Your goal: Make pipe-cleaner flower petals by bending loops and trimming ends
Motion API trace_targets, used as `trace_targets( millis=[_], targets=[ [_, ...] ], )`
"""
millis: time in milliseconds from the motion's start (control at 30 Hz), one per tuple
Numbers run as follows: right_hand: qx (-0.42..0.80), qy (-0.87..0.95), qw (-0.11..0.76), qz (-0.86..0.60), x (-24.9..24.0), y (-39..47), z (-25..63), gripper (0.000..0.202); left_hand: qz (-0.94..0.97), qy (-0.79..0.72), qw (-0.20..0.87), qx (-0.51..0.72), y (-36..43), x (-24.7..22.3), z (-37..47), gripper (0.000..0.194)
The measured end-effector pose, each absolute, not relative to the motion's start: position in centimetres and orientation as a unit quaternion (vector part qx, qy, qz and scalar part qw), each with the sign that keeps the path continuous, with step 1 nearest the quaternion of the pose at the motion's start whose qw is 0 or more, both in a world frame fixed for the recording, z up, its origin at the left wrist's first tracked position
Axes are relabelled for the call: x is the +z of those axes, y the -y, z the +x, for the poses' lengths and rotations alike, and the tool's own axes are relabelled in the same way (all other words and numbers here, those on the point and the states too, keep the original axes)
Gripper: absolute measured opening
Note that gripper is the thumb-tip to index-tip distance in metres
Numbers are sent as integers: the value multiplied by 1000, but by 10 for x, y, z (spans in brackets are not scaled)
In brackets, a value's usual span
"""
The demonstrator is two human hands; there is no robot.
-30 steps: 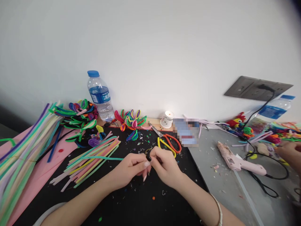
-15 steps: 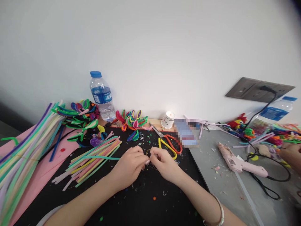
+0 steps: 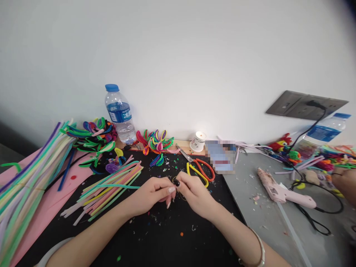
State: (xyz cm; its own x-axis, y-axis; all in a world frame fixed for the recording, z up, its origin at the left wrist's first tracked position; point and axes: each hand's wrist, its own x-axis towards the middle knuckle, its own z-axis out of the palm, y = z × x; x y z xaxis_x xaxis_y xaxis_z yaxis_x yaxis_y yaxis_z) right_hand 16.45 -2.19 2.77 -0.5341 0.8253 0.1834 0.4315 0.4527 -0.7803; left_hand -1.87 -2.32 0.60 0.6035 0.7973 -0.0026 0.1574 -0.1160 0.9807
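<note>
Working tip to tip over the black mat (image 3: 155,241), I have both hands in fine pinches, with the fingertips nearly meeting. In my left hand (image 3: 158,193) the thumb is pressed against the forefinger; the other fingers curl beneath. In my right hand (image 3: 196,191) thumb and forefinger are drawn together too, the rest folded into the palm. Between them, in front of me and just above the mat, is what looks like a fine wire (image 3: 182,197), with only a thin curve showing under my right fingertips; the part being gripped is hidden. A glossy black spot sits there as well, and I cannot tell whether it is a nail or a bit of material.

As I judge it, this goes best with the left pinch as a steady anchor and the right making small, even turns close to it, since a long free span of wire would probably kink. Light pressure should do; squeezing hard may crush the shape. A teal chenille stem (image 3: 122,186) from the loose bundle (image 3: 111,200) runs right up to my left hand, so I would do well not to drag it along. The scissors (image 3: 190,160) lie just beyond my right knuckles, handles spread, so I want my elbows low and my movements short.
</note>
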Motion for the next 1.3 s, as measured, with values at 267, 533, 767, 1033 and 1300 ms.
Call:
trace_targets(
  millis=[267, 533, 767, 1033, 1300],
  targets=[
    [33, 752, 195, -629, 2, -16, 201, 27, 750, -416, 368, 360, 25, 6, -17, 35],
    [75, 696, 88, -709, -1, -23, 206, 17, 742, -461, 256, 414, 24, 8, -20, 31],
    [110, 711, 227, -657, 8, -21, 204, 22, 670, -534, 216, 469, 20, 7, -27, 29],
    [173, 785, 181, -566, 21, -5, 190, 28, 664, -554, 170, 473, 15, 7, -33, 28],
    [116, 826, 126, -537, 21, 2, 184, 34, 720, -531, 92, 436, 15, 6, -34, 27]
  ],
)
